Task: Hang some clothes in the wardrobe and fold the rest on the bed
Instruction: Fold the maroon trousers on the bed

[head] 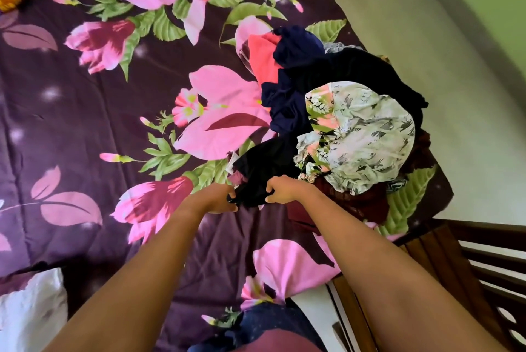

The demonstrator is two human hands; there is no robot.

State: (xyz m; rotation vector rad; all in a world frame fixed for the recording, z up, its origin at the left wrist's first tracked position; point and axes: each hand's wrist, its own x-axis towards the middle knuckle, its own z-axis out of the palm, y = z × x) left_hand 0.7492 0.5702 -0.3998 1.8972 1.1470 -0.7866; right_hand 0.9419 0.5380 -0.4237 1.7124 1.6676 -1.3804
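Black garment [257,162] lies at the near edge of the clothes pile [355,129], on the right side of the bed [85,112]. Left hand [217,199] and right hand [281,189] each have their grip clamped on its near end, fingers curled into the fabric.

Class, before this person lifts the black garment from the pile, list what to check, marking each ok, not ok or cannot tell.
1. Left hand grips the black garment: ok.
2. Right hand grips it too: ok.
3. Garment free of the pile: not ok, its far end runs under the floral garment.
4. Open bedsheet to fold on: ok.
5. Hanger within reach: cannot tell, none in view.
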